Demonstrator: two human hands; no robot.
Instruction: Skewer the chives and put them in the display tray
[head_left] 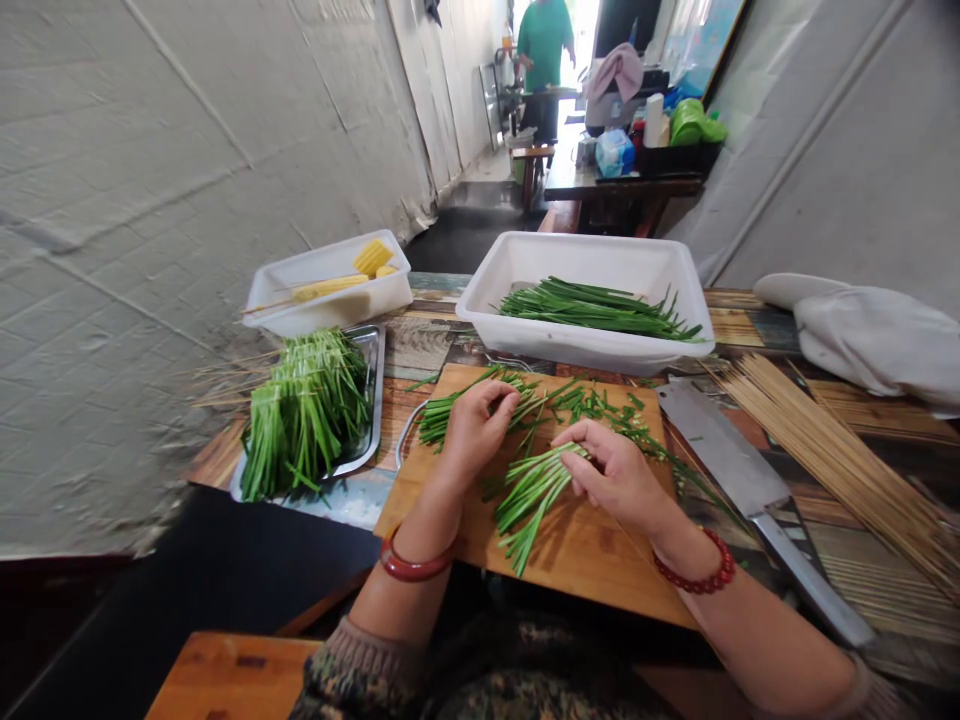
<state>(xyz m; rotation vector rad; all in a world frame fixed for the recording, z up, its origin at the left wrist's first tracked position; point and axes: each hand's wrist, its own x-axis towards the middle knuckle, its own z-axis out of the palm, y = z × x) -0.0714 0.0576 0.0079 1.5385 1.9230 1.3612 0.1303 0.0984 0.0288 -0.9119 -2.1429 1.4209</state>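
Note:
Between the fingertips of my right hand (619, 475) is a cut bunch of garlic chives (536, 495), its loose ends fanning toward me over the wooden cutting board (442, 500). My left hand (476, 430) is over a pile of cut chives (439, 422) on the same board, thumb and fingers pinched together. What that pinch holds, if anything, is hidden. Chopped chive bits (592, 402) lie scattered along the board's far side. Left of the board, a metal tray (375, 390) carries rows of skewered chives (304, 420), their stick ends pointing left.
A cleaver (724, 450) lies right of the board beside many bamboo skewers (832, 450). Behind stand a white tub (585, 350) of long chives and another tub (330, 318) with corn. A white cloth (877, 335) sits far right. A person (544, 50) stands in the background.

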